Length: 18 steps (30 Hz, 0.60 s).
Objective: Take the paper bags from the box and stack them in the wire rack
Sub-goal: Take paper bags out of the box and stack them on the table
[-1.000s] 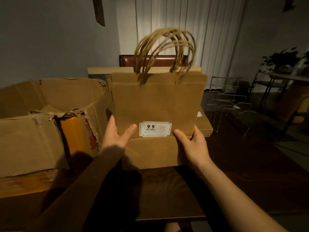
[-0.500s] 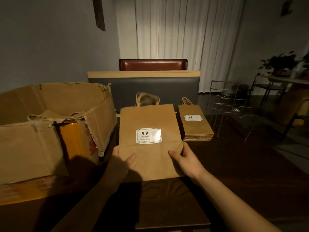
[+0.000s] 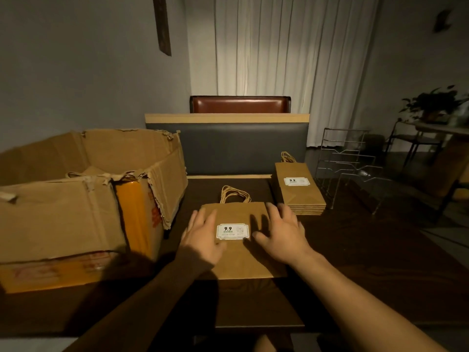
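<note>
The dark table (image 3: 355,262) takes up most of what I see, and on its left side sits one big cardboard box (image 3: 83,199), flaps torn and standing open; only a folded brown edge and some twine loops show inside, too dim for me to count what it holds. At the far right of the table stands one wire rack (image 3: 352,168), its slots bare of bags as far as I can make out. Just left of the rack lies one neat stack of flattened paper bags (image 3: 300,191), labelled side up, handles pointing away; the number in the stack I cannot tell. Nearer, in the middle of the table, a bundle of paper bags (image 3: 241,250) lies flat with a white label (image 3: 233,231) reading 9.9 on top and several twine handles (image 3: 234,194) fanned at its far end. Both hands rest on it: the left hand (image 3: 203,237) lies flat with fingers straight and slightly spread beside the label, and the right hand (image 3: 281,233) presses down with fingers splayed wide.
</note>
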{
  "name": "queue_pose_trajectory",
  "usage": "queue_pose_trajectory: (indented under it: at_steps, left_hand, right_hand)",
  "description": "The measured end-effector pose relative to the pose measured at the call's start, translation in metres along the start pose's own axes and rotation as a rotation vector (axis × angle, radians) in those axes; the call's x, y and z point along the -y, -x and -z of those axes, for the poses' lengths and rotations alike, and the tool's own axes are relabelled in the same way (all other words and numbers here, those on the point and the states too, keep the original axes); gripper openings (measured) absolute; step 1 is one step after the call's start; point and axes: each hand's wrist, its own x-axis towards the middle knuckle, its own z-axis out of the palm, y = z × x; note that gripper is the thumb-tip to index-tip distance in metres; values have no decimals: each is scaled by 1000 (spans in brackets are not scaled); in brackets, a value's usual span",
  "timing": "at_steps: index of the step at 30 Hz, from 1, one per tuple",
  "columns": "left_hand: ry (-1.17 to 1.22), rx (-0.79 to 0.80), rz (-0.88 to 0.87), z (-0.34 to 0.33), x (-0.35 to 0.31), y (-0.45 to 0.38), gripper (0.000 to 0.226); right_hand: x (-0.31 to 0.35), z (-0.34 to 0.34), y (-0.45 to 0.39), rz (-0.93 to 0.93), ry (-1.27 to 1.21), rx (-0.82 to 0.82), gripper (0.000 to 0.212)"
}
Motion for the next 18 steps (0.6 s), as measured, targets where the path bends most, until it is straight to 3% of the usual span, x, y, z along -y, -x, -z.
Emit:
queue_pose_trajectory:
  at_steps: [6,11,14,18]
  left_hand:
    - [50,-319,-296,101,-33,18,72]
    - [-152,-492,-303,217,1,14,50]
    - [-264,-416,-121,269,51,-4,40]
    - [-379,-118,122,296,123,-37,38]
  right_hand:
    - [87,57,-6,512,-123,-193,70]
    - [193,93,-35,750,-114,-167,52]
    - [258,86,-67,806,-33,-90,43]
    - [313,62,-112,780,145,170,37]
